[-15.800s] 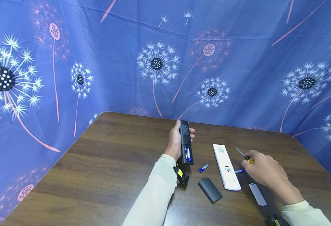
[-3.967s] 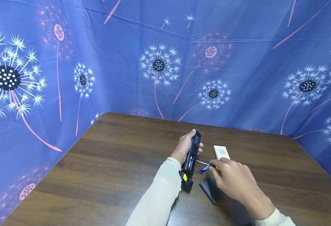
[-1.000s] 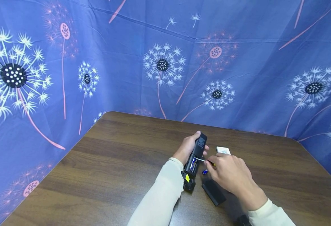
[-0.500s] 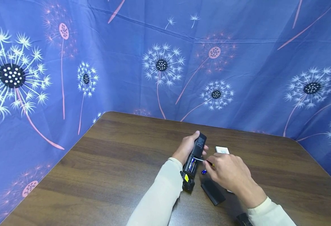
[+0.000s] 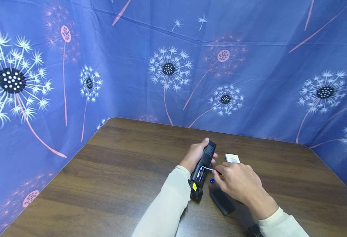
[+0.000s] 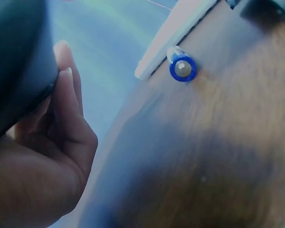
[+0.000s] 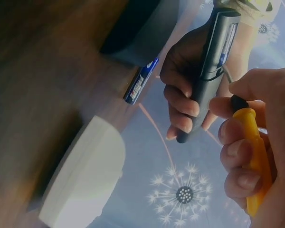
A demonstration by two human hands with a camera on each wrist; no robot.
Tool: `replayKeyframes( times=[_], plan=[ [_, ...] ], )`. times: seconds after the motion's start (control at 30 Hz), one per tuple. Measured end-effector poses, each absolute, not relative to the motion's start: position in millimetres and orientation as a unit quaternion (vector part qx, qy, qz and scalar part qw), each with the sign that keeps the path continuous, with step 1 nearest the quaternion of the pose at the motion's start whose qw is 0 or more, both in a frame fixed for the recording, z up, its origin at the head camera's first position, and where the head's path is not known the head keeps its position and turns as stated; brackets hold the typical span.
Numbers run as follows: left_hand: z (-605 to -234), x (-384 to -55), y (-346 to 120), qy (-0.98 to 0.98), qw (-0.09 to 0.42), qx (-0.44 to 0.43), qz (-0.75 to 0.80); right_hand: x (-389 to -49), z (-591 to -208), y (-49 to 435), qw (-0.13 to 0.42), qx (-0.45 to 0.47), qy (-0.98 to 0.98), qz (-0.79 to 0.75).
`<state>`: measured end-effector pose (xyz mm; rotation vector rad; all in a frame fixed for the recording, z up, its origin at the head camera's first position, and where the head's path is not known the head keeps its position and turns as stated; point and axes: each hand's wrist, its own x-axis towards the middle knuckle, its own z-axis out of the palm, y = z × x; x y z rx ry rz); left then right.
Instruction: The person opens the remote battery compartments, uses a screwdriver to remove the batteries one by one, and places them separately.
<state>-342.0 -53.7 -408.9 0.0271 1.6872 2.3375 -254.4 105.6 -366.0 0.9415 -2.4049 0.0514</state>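
Observation:
My left hand (image 5: 193, 155) grips a black remote control (image 5: 209, 152), its back turned up and its battery compartment uncovered. Blue-and-white batteries (image 5: 200, 173) show inside the compartment. In my right hand (image 5: 240, 180) is a screwdriver with a yellow handle (image 7: 257, 156), the fingers wrapped around it. Its thin metal shaft (image 5: 208, 168) reaches left to the compartment, the tip at the upper end of the batteries. A loose blue battery (image 7: 141, 81) lies on the table between the hands; the left wrist view shows the end of this battery (image 6: 183, 68).
A black battery cover (image 5: 222, 201) lies on the wooden table (image 5: 126, 168) near my right hand. Beyond that hand, a white remote (image 5: 232, 158) is mostly hidden in the head view. A blue dandelion-print cloth (image 5: 126, 72) hangs behind the table.
Since the oldest frame, my right hand has brought the screwdriver left to the compartment, and the black remote has come nearer and tilted. Over the last second, both hands stay nearly in place.

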Motion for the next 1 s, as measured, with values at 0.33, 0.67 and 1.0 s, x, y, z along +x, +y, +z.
replayKeyframes(
  times=[0.33, 0.67, 1.0],
  plan=[
    [-409.6, -340.8, -53.9, 0.587, 0.130, 0.014, 0.799, -255.6, -371.9, 108.0, 0.300, 0.367, -0.881, 0.014],
    [-408.1, -340.9, -54.1, 0.585, 0.130, 0.019, 0.800, -254.9, -372.1, 109.8, 0.298, 0.360, -0.884, 0.023],
    [-408.8, -341.6, -55.1, 0.582, 0.130, 0.026, 0.802, -255.9, -373.5, 110.9, 0.301, 0.369, -0.879, 0.032]
  ],
)
